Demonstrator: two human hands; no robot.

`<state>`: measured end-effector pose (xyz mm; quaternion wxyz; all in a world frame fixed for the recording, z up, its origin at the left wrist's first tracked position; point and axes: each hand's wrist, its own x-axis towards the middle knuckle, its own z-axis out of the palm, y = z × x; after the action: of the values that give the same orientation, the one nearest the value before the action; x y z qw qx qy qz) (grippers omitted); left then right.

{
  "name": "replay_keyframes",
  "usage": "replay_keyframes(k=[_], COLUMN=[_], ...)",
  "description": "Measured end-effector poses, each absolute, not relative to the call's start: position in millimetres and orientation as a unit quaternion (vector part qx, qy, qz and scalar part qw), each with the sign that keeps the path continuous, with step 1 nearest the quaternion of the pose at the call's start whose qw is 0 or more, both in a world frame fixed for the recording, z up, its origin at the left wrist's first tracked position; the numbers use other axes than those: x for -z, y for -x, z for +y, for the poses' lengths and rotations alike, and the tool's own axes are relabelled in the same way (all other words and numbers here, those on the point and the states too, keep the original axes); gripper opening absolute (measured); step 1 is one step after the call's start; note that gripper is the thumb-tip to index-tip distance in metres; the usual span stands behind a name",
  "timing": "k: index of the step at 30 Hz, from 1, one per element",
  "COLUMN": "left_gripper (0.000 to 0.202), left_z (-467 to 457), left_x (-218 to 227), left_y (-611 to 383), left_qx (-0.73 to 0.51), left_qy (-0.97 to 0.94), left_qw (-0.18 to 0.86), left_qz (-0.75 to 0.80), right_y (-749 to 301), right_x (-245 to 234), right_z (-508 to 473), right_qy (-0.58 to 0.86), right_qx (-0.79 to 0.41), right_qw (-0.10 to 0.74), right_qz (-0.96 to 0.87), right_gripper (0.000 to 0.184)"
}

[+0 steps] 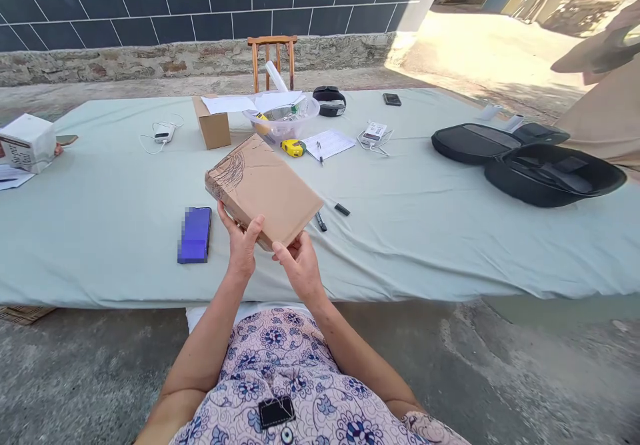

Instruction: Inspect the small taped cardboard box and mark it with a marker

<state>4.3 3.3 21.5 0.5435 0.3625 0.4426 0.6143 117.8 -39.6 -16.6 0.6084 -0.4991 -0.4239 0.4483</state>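
I hold a flat brown cardboard box (pixel 263 188) tilted above the near edge of the table (pixel 425 232), which is draped in a pale green cloth. Pen scribbles mark the box's far left corner. My left hand (pixel 241 242) grips its near left edge, thumb on top and fingers underneath. My right hand (pixel 299 266) pinches the near corner from below. A black marker (pixel 321 221) and its cap (pixel 342 210) lie on the cloth just right of the box. A blue phone (pixel 195 234) lies to the left of my hands.
Farther back stand a small open carton (pixel 213 125), a clear bowl of items (pixel 283 120), a yellow tape measure (pixel 293 148), papers with a pen (pixel 327 144) and a charger (pixel 163 133). An open black case (pixel 525 158) lies right, a white box (pixel 27 142) far left, a wooden chair (pixel 273 58) behind.
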Motion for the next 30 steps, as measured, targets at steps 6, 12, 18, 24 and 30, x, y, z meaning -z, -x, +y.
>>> replay_keyframes(k=[6,12,18,24,30], left_gripper=[0.128,0.113,0.08,0.067,0.089], left_z=[-1.2,1.0,6.4,4.6,1.3], left_x=[-20.5,-21.5,-18.0,-22.0,-28.5], left_y=[-10.0,4.0,20.4,19.8,14.7], left_qx=[-0.581,-0.561,-0.548,-0.536,-0.569], left_qy=[-0.379,-0.377,-0.404,-0.388,-0.407], left_qw=[0.577,0.592,0.628,0.648,0.621], left_qz=[0.431,0.439,0.375,0.377,0.353], right_y=[-123.1,-155.9,-196.1,-187.0,-177.1], right_x=[11.8,3.1,-4.9,-9.1,-15.9], right_z=[-39.8,-32.6,-23.6,-27.8,-32.0], right_qy=[0.483,0.519,0.575,0.526,0.521], right_qx=[-0.436,-0.402,-0.254,-0.265,-0.273], right_qw=[0.636,0.594,0.678,0.678,0.676], right_qz=[-0.414,-0.465,-0.381,-0.441,-0.444], right_gripper=[0.053,0.049,0.047,0.038,0.043])
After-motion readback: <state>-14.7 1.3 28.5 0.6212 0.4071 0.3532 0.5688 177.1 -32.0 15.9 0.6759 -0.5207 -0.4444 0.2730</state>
